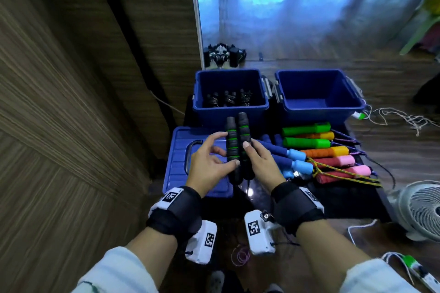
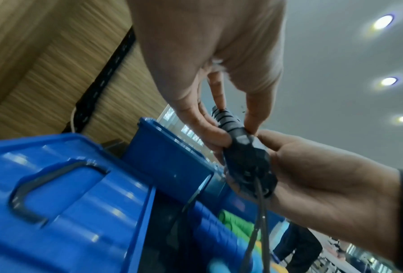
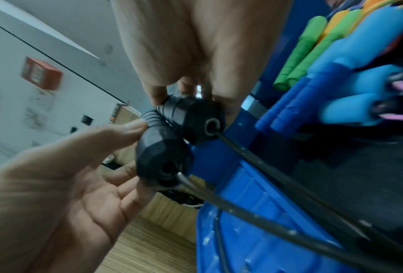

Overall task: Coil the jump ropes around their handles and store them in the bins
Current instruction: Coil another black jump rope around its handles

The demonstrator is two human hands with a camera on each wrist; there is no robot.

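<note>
Two black foam handles with green rings (image 1: pixel 238 143) are held upright side by side above the blue lid (image 1: pixel 181 173). My left hand (image 1: pixel 222 151) pinches the left handle between thumb and fingers. My right hand (image 1: pixel 252 152) grips the right handle with the thumb on top. In the right wrist view the handles' butt ends (image 3: pixel 184 140) face the camera, and the black rope (image 3: pixel 265 208) trails down from each, uncoiled. The left wrist view shows the left hand's fingers (image 2: pixel 209 129) around the ribbed handle (image 2: pixel 230 120). The left blue bin (image 1: pixel 207 112) holds three coiled black ropes (image 1: pixel 228 97). The right blue bin (image 1: pixel 316 107) is empty.
Several coloured jump ropes (image 1: pixel 321 150) lie in a row right of my hands: green, orange, pink and blue handles. A white fan (image 1: pixel 419 209) stands at the right edge. Wood panelling (image 1: pixel 71 102) runs along the left. Loose white cord (image 1: pixel 404 119) lies on the floor.
</note>
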